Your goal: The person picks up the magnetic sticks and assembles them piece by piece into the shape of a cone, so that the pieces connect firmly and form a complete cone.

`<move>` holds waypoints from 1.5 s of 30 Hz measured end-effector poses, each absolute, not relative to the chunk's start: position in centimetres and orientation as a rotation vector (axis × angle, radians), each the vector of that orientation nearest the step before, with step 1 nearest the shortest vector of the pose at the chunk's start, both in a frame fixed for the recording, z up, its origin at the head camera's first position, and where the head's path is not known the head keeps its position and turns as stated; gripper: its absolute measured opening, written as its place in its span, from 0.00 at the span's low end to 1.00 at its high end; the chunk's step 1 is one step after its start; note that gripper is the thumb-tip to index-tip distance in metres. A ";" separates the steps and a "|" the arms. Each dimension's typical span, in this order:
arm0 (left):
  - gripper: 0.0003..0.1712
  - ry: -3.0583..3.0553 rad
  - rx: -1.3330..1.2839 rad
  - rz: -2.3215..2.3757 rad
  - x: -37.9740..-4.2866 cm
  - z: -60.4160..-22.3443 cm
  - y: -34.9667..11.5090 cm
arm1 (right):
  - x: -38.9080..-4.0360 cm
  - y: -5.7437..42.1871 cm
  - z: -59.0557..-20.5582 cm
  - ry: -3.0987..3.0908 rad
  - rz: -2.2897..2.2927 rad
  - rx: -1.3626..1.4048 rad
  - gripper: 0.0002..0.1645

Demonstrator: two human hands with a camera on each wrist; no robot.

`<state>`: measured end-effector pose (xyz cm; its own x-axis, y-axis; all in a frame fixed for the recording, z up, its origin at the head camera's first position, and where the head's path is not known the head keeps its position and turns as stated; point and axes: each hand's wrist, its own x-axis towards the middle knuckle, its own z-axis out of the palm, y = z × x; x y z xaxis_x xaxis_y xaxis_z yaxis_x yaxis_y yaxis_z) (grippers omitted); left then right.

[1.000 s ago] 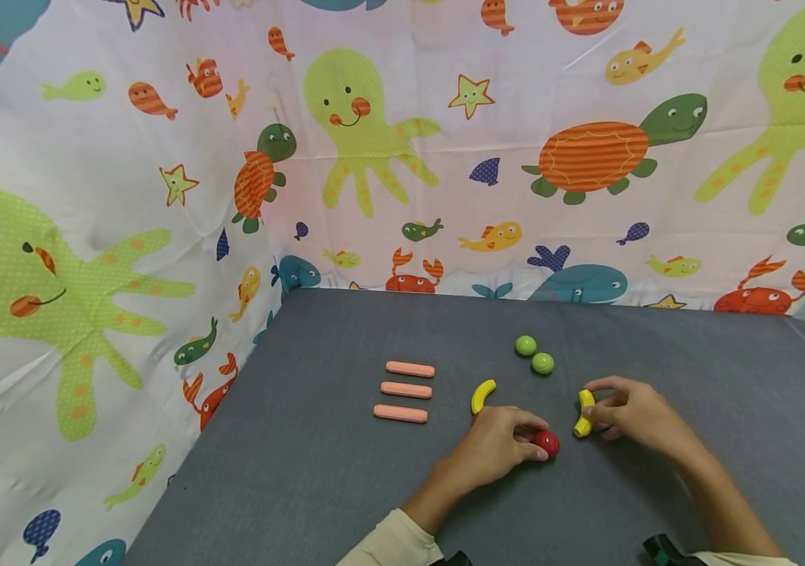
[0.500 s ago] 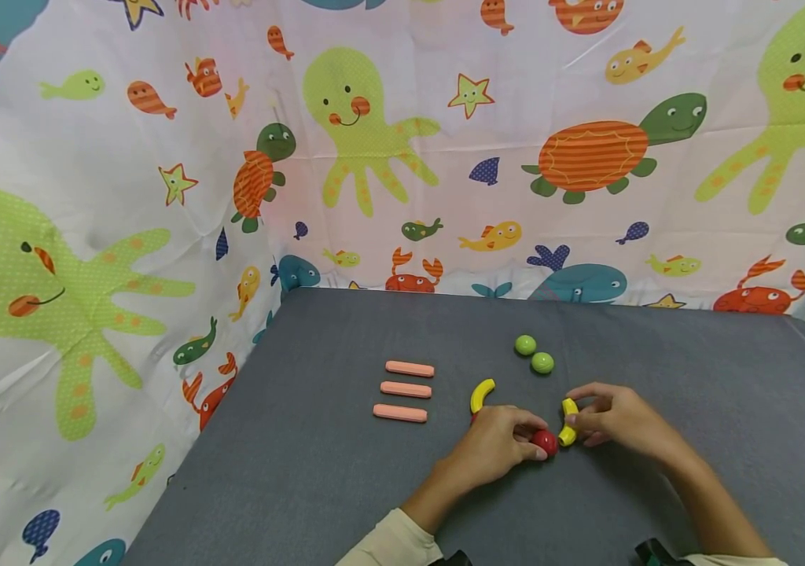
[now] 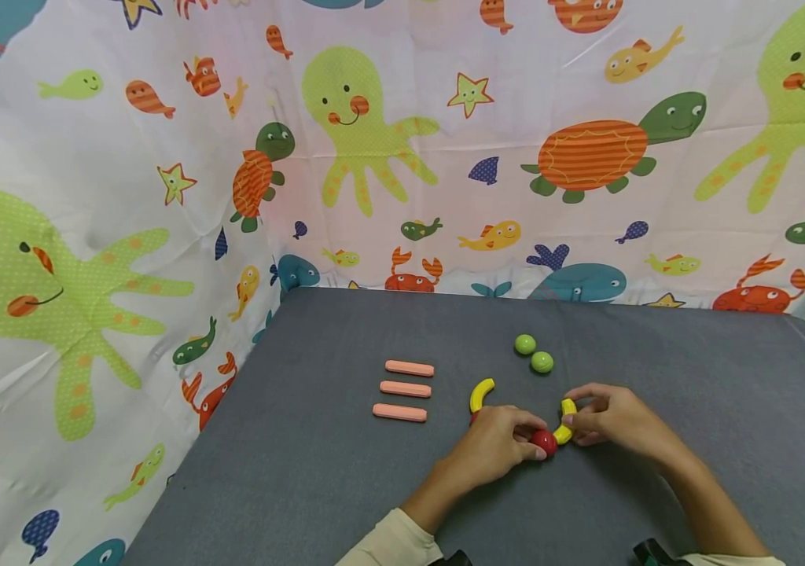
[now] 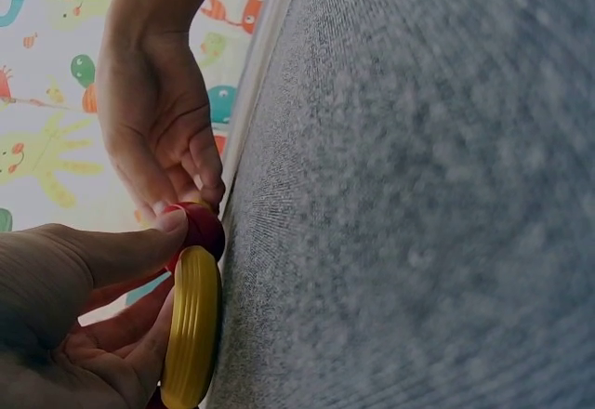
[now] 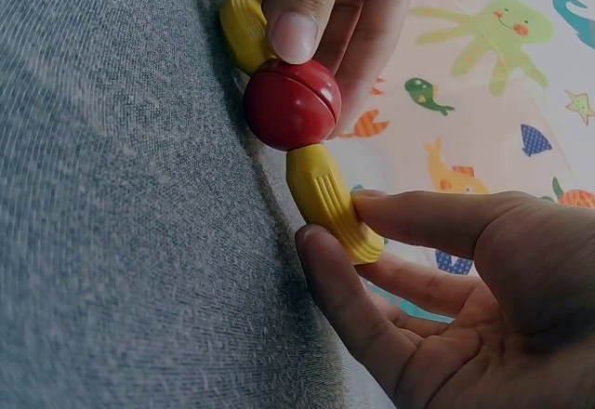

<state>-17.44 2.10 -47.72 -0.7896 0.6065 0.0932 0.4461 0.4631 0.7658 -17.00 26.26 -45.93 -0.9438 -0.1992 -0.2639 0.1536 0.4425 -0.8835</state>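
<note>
Yellow piece point(image 5: 325, 191) inside right grip point(image 3: 608, 417)

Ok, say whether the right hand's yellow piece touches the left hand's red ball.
Touching: the right wrist view shows the yellow piece meeting the red ball. Whether they're fastened, I cannot tell.

A white cloth point(image 3: 420, 79) printed with octopuses point(image 3: 363, 145), turtles point(image 3: 593, 156) and crabs point(image 3: 411, 282) hangs behind and left of a gray-topped table point(image 3: 268, 479) — its rear stretch tinged pink from where I stand.
</note>
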 end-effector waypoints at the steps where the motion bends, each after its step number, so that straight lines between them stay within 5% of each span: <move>1: 0.17 2.512 0.913 1.232 -17.4 -47.7 2.1 | -17.0 26.2 -45.9 2.371 -1.500 -0.038 0.33; 19: 0.16 2.479 0.879 1.472 -18.5 -46.8 0.7 | -17.2 26.2 -46.3 2.454 -1.408 -0.070 0.31; 29: 0.12 2.776 0.641 1.506 -20.0 -46.8 -1.4 | -16.7 25.0 -45.8 2.634 -1.141 -0.007 0.40; 38: 0.23 2.777 0.521 1.301 -20.4 -47.3 -1.7 | -16.5 24.4 -45.9 2.674 -1.131 -0.006 0.35; 45: 0.18 2.709 0.533 1.283 -20.2 -47.2 -1.7 | -16.5 24.4 -45.9 2.717 -1.161 0.004 0.31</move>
